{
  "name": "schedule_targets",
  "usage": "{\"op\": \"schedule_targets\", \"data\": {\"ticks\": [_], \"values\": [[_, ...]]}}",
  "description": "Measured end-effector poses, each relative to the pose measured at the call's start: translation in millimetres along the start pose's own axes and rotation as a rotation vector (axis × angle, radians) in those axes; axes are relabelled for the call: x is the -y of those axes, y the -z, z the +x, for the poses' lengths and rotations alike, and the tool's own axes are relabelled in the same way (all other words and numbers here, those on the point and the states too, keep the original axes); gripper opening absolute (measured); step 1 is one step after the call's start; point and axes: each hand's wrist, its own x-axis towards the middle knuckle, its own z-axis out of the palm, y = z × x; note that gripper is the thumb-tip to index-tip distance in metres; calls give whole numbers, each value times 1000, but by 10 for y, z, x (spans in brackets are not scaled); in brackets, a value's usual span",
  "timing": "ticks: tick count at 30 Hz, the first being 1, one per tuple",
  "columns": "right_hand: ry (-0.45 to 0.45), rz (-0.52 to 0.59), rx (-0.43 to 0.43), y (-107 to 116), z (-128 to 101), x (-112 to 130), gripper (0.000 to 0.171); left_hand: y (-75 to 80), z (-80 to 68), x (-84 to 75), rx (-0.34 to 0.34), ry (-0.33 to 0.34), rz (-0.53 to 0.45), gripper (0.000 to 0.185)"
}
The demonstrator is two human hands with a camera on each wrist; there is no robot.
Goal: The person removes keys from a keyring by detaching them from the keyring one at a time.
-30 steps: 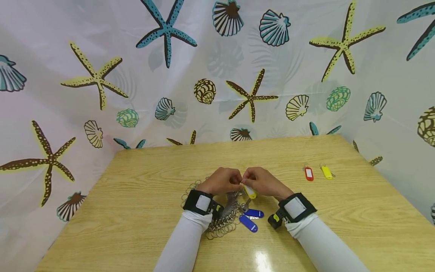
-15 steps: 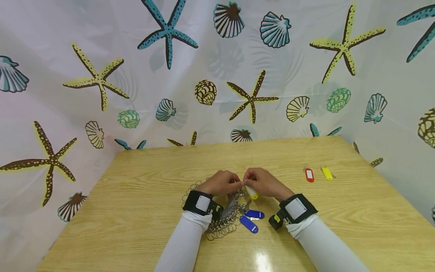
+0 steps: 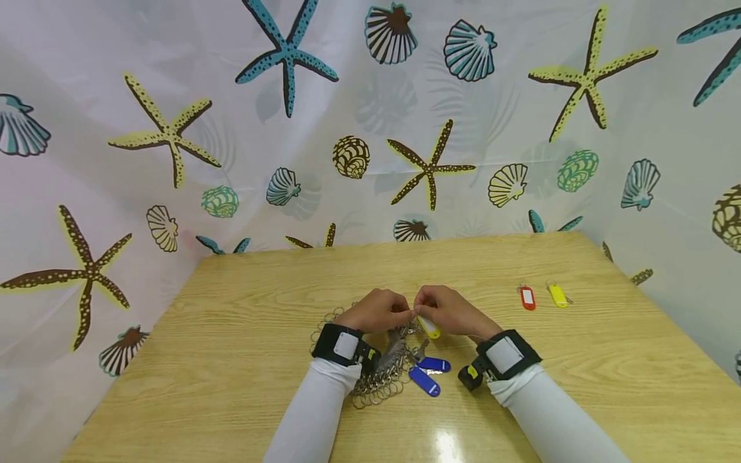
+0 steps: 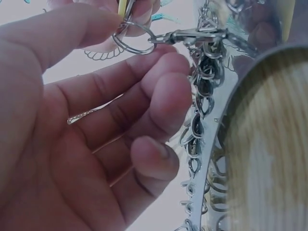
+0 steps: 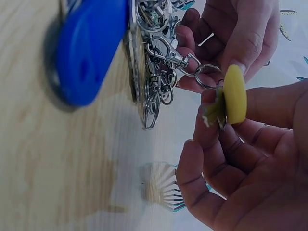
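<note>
Both hands meet a little above the wooden table (image 3: 260, 302). My right hand (image 3: 425, 307) pinches a yellow key tag (image 3: 429, 328) at its top end; in the right wrist view the yellow tag (image 5: 235, 94) sits between thumb and fingers. My left hand (image 3: 401, 313) pinches a small split key ring (image 4: 132, 41) between thumb and fingertip. That ring (image 5: 207, 77) joins a metal clasp (image 4: 192, 36). From the clasp hangs a bunch of metal rings (image 4: 202, 96), which lies heaped under my left wrist (image 3: 376, 379).
Two blue key tags (image 3: 428, 373) lie beside the heap of rings, between my wrists. A red tag (image 3: 526, 298) and another yellow tag (image 3: 558, 295) lie apart on the table's right side. A shell-and-starfish curtain (image 3: 428, 161) closes in the back and sides.
</note>
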Motion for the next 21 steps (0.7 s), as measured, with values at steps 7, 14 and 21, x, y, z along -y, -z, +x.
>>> {"op": "schedule_targets", "data": {"ticks": [7, 14, 21], "values": [[2, 1, 4, 16, -3, 7, 8, -10, 18, 13, -5, 0, -1, 26], [-3, -3, 2, 12, -15, 25, 8, -16, 20, 5, -16, 9, -4, 19], [-4, 0, -1, 6, -15, 23, 8, -9, 4, -21, -16, 11, 10, 16]]}}
